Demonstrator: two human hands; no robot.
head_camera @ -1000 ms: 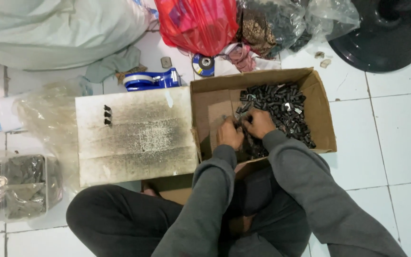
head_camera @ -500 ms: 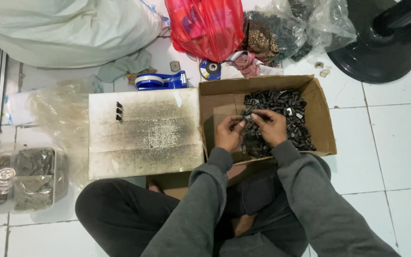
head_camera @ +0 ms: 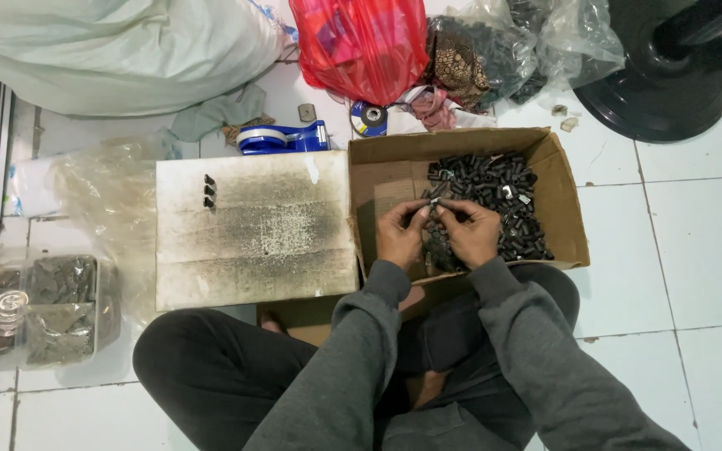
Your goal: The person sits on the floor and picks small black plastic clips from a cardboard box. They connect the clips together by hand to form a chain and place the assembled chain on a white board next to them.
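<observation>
My left hand point(head_camera: 400, 232) and my right hand point(head_camera: 468, 230) meet over an open cardboard box point(head_camera: 563, 197) that holds a heap of several small black parts point(head_camera: 495, 188). Their fingertips pinch one small dark part point(head_camera: 434, 203) with a light end between them, just above the heap. Left of the box lies a soot-stained white board point(head_camera: 256, 230) with three small black parts point(head_camera: 209, 190) lined up near its upper left corner.
A blue tape dispenser point(head_camera: 282, 138) lies beyond the board. A red plastic bag point(head_camera: 361, 46), clear bags of dark items point(head_camera: 503, 42) and a black fan base point(head_camera: 662, 75) stand at the back. A clear plastic container point(head_camera: 39, 309) sits at left.
My hands have lifted slightly from the heap and come together on one small part. The view has shifted a little.
</observation>
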